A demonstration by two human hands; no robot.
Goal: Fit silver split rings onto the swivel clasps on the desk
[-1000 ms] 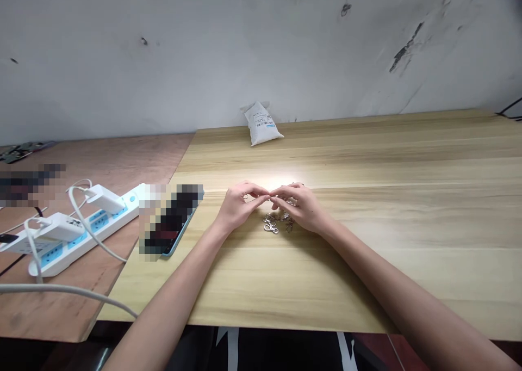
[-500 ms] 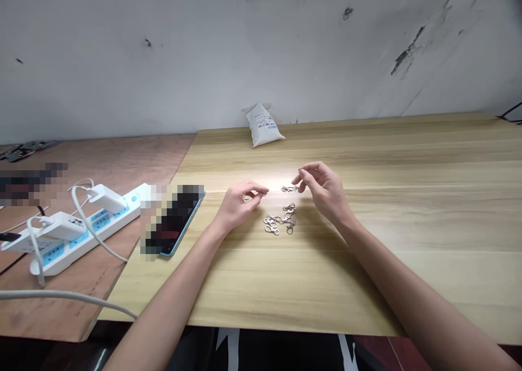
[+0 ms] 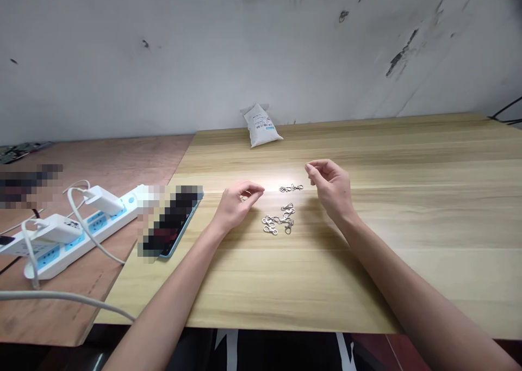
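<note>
Presently, a loose cluster of small silver metal swivel clasps (image 3: pixel 277 219) is recorded on a pale, straight-grained wooden table top (image 3: pixel 367 284); all positions are referenced to this cluster. Several clasps appear hooked together, though the exact linkage is too small to be confirmed. Just beyond the cluster, a short separate string of silver clasps (image 3: pixel 291 188) is observed lying apart. The left hand (image 3: pixel 235 206) is positioned to the left of the cluster, with its fingers curled downward over a small silver ring (image 3: pixel 244 197); whether the ring is gripped cannot be determined. The right hand (image 3: pixel 331 187) is found beyond and to the right of the cluster, half open with loosely curled fingers, and nothing is seen in it. As for progress, one short string is separated from the cluster, while the remaining clasps stay gathered together. Left of the cluster, a pixelated phone in a blue case (image 3: pixel 175 221) and a white power strip with blue panels (image 3: pixel 81 235) are noted. A white paper sack (image 3: pixel 261 125) is seen well beyond the cluster.
</note>
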